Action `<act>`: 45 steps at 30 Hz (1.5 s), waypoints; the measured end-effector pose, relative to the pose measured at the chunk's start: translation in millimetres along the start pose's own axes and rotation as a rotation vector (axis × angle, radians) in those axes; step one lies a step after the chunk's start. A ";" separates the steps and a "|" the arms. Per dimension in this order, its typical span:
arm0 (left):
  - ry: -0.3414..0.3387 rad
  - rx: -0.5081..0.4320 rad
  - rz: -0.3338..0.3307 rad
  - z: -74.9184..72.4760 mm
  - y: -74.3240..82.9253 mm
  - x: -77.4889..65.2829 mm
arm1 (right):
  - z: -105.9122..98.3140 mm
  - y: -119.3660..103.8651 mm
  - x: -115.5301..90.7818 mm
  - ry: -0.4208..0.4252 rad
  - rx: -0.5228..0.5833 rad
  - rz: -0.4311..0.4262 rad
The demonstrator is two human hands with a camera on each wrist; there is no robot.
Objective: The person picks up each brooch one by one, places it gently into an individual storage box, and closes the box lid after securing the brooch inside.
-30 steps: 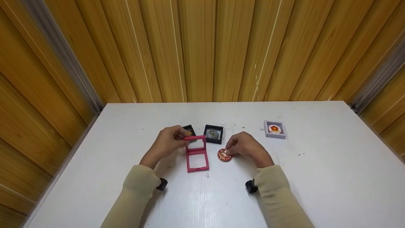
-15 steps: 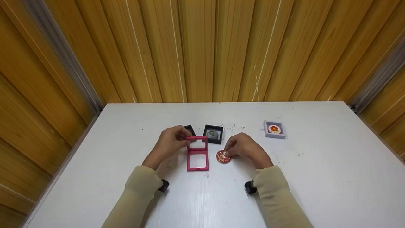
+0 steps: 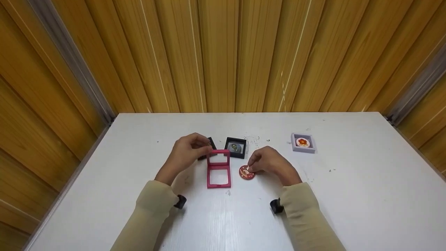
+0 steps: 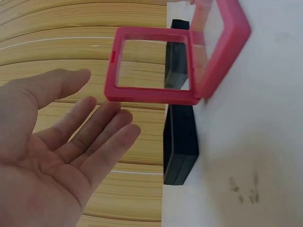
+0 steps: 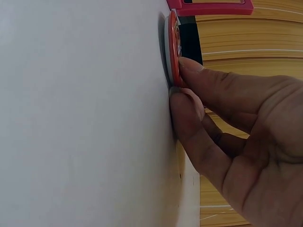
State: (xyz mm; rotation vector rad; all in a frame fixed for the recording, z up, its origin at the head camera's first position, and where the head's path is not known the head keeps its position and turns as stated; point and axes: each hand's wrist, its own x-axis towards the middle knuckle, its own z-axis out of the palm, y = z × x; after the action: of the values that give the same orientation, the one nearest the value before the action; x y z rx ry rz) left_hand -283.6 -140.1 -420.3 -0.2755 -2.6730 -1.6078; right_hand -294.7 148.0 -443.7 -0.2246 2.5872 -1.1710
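Note:
A pink hinged display frame [image 3: 218, 176] with clear windows lies unfolded on the table, its upper half [image 4: 151, 92] standing up. My left hand [image 3: 188, 150] is beside that raised half; in the left wrist view the fingers [image 4: 109, 137] and thumb are spread apart, with nothing pinched between them. To the right of the frame lies a round red badge [image 3: 246, 173] with a pale pattern. My right hand [image 3: 271, 164] pinches the badge's edge between thumb and index finger, the thumb [image 5: 191, 65] on its face. The badge is flat against the table.
Behind the pink frame stands a black square frame [image 3: 236, 147] with a round item inside. Another black frame [image 3: 213, 143] is partly hidden by my left hand. At the right lies a pale lilac frame [image 3: 303, 143] holding a flower badge. A wood-patterned wall [image 3: 223, 55] closes the back.
The pink frame has shifted slightly to the right and its upper half stands more upright. My left fingers have loosened from its edge. The right hand and badge stay nearly in place.

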 end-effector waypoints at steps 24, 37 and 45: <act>0.002 0.035 0.087 61.0 39.0 -25.4 | -1.5 1.2 1.2 -0.020 -0.013 -0.018; -0.018 0.125 0.011 92.6 27.0 -19.2 | -2.6 1.8 1.2 -0.022 0.011 -0.028; -0.051 0.128 0.004 103.4 25.1 -16.5 | -1.7 1.2 1.1 -0.030 0.063 -0.016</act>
State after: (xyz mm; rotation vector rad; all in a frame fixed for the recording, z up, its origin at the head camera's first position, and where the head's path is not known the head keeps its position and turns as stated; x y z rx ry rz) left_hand -254.9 -40.2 -448.9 -0.3226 -2.7959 -1.4402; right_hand -296.3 149.7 -443.7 -0.2475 2.5231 -1.2431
